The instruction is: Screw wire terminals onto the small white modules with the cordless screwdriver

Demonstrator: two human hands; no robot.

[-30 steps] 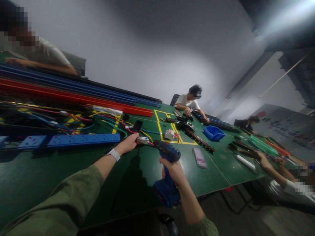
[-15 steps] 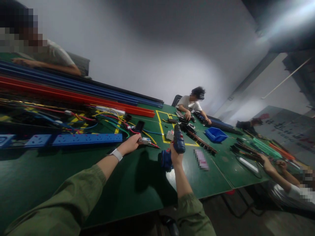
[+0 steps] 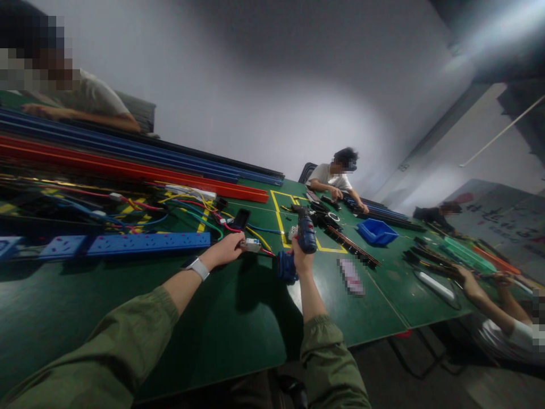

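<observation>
My left hand (image 3: 227,248) is closed on a small white and grey module (image 3: 252,245), which has a red wire at its right end. My right hand (image 3: 302,259) grips a blue and black power drill (image 3: 307,234), its battery low on the left and its front pointing away over the table. A black phone (image 3: 242,220) lies just beyond my left hand. Blue socket strips (image 3: 149,243) and a tangle of coloured wires (image 3: 191,207) are to the left. Partly behind the drill is a small white block (image 3: 293,232).
Long orange (image 3: 204,184) and blue rails run along the table's far left. On the right are a blue bin (image 3: 377,232), a copper-coloured strip (image 3: 351,245) and a pinkish blurred item (image 3: 351,276). Other people work across the table and at the right.
The drill in my right hand has shifted slightly left and up, nearer the module. My left hand has hardly moved. The person across has shifted their hands.
</observation>
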